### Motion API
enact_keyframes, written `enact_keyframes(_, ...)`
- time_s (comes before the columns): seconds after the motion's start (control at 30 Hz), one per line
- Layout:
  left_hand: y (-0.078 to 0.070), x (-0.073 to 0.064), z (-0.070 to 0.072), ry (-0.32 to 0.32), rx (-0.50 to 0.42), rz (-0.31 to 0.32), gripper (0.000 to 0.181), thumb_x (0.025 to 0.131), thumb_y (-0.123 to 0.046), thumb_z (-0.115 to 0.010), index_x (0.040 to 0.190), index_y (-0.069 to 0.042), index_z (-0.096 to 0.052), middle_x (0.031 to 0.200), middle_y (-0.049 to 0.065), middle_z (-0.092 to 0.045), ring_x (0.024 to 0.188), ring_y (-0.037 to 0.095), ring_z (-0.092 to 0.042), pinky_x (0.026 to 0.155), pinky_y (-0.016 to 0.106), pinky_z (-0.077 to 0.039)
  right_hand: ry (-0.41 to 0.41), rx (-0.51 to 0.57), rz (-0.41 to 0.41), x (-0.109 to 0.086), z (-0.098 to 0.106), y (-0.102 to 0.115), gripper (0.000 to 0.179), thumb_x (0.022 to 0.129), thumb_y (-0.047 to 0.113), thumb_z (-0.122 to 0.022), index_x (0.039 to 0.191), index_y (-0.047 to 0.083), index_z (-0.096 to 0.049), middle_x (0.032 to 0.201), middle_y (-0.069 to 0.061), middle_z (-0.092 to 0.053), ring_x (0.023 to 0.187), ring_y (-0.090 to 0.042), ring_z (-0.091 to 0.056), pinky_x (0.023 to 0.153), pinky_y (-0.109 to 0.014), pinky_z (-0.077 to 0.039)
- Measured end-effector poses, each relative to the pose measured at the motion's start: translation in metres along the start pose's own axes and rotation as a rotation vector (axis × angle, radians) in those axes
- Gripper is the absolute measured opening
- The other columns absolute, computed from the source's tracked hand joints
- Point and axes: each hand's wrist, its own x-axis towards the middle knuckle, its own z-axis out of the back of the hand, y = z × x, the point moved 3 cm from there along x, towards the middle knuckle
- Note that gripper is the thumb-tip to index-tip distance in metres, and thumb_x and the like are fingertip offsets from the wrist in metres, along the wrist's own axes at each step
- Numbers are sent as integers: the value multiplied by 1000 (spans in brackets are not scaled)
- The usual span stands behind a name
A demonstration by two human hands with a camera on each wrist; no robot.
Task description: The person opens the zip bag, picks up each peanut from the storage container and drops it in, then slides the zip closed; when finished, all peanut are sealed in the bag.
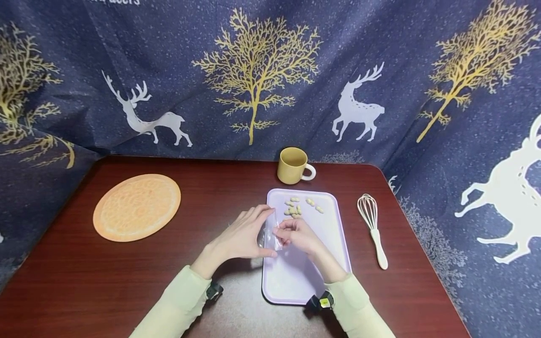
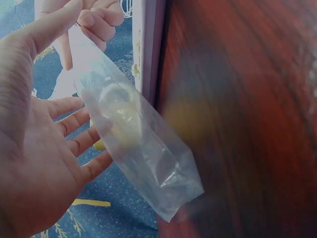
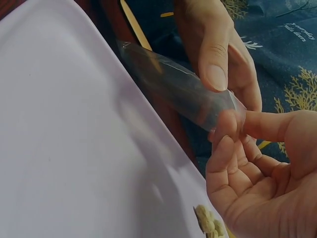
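Note:
A clear plastic bag (image 2: 143, 144) hangs over the left side of a lilac tray (image 1: 304, 277). My right hand (image 1: 297, 235) pinches the bag's mouth edge between thumb and index finger, the other fingers curled under. My left hand (image 1: 241, 237) is spread beside the bag, thumb and fingers well apart and mostly straight. In the left wrist view, those fingers lie along the side of the bag, and the thumb reaches its mouth end. Several peanuts (image 1: 292, 211) in their shells lie at the tray's far end, beyond both hands.
Behind the tray stands a yellow mug (image 1: 291, 166) with a white handle. A whisk (image 1: 374, 230) lies to the tray's right. On the left of the dark wooden table (image 1: 203, 188) rests an orange oval mat (image 1: 137, 206). A patterned blue cloth (image 1: 169, 94) hangs behind the table.

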Motion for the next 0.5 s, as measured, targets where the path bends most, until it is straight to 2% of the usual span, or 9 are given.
enact_keyframes(0.5, 0, -3, -3, -24, -29, 22, 104, 71, -62, -80, 149, -7, -40, 147, 9, -41, 132, 27, -43, 106, 47, -34, -4, -7, 26, 1, 1, -4, 14, 94, 7, -65, 85, -4, -63, 63, 5, -55, 55, -8, -50, 57, -24, -41)
